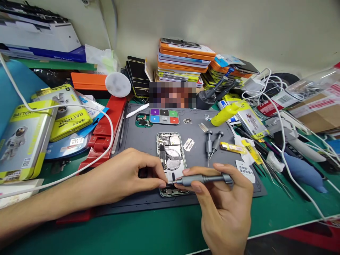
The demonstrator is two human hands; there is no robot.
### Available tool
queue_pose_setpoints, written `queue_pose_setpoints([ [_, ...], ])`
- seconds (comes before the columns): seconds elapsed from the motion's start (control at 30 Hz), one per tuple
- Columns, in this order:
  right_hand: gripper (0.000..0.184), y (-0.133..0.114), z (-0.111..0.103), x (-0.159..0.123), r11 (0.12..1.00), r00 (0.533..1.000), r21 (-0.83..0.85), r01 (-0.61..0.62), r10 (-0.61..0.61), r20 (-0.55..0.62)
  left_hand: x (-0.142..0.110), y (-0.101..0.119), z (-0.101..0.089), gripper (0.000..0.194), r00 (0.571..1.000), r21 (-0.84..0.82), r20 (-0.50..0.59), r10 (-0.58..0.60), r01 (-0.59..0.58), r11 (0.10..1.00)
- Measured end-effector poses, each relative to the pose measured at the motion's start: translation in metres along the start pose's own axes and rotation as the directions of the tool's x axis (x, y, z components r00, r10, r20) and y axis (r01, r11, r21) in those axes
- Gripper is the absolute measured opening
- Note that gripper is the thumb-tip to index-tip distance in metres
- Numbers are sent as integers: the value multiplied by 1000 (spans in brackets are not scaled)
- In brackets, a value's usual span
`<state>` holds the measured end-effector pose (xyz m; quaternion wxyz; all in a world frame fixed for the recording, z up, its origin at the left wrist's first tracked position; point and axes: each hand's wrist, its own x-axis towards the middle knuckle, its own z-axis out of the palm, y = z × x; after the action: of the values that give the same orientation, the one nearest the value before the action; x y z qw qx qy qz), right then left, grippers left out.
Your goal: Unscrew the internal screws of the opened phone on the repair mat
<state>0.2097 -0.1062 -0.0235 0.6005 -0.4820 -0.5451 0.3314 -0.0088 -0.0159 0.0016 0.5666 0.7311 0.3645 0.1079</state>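
An opened smartphone lies face-up on a dark grey work mat, its inner parts exposed. My right hand is closed around a grey precision screwdriver, held almost level over the phone's lower end with its tip pointing left. At that tip, the thumb and forefinger of my left hand are pinched together. Whatever is between them, if anything, is too small to make out. A razor blade rests just right of the phone. Beyond it lie two more screwdrivers, side by side.
A magnetic tray with coloured squares sits behind the phone. Yellow battery boxes and a red clamp-like tool are at left. Tweezers, a blue air blower and a white cable lie at right. Stacked orange cases stand behind.
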Motion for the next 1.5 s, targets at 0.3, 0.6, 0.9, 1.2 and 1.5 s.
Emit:
queue_pose_setpoints([
  [0.3, 35, 0, 1, 2, 1000, 999, 31, 2, -1, -35, -3, 4, 0, 16, 998, 31, -60, 15, -14, 999],
  [0.6, 26, -6, -1, 7, 992, 998, 106, -63, 66, -23, 0, 1, -5, 17, 999, -164, 40, 34, -27, 986],
  [0.9, 26, -6, -1, 6, 994, 997, 83, -68, 70, -19, 1, 1, -6, 17, 994, -255, 99, 46, -20, 967],
  [1.2, 26, -5, 0, 5, 994, 997, 87, -63, 66, -28, 1, 0, -7, 18, 993, -261, 102, 56, -27, 965],
  [1.5, 26, -6, -1, 6, 995, 997, 83, -63, 66, -36, 1, 0, -8, 17, 993, -269, 102, 59, -30, 963],
])
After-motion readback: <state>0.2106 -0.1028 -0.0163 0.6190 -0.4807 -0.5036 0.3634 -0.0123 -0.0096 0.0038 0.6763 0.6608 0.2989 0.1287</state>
